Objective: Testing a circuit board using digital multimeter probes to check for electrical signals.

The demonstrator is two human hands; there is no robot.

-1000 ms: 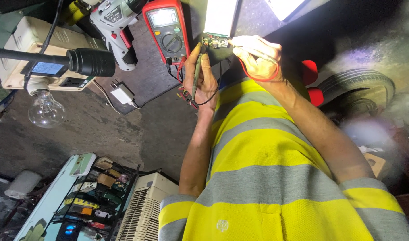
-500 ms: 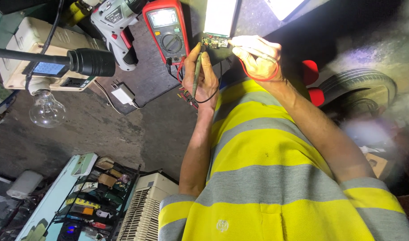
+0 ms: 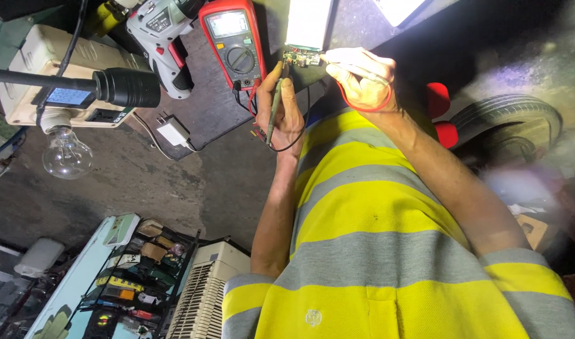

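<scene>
The view is turned, so the person's body in a yellow and grey striped shirt fills the lower right and both arms reach toward 12 o'clock.

The left hand is closed around a thin black test probe, held like a pen, with the tip pointing toward 12 o'clock at a small green circuit board. The black lead of the probe loops below the hand at about 6 o'clock of it.

The right hand is at 3 o'clock of the left hand, near to it but apart. Its fingers are curled shut around a second thin probe, whose tip comes to the same circuit board from the right side. A red lead runs around the base of this hand. I cannot tell if the tips really touch the board.

The circuit board lies on the dark bench, just below a bright white panel. At 9 o'clock of the board lies a red multimeter, and further at 9 o'clock a grey cordless drill. A white plug adapter lies at 7 o'clock of the multimeter. At far left hangs a clear light bulb, with a black lamp arm above it.
</scene>
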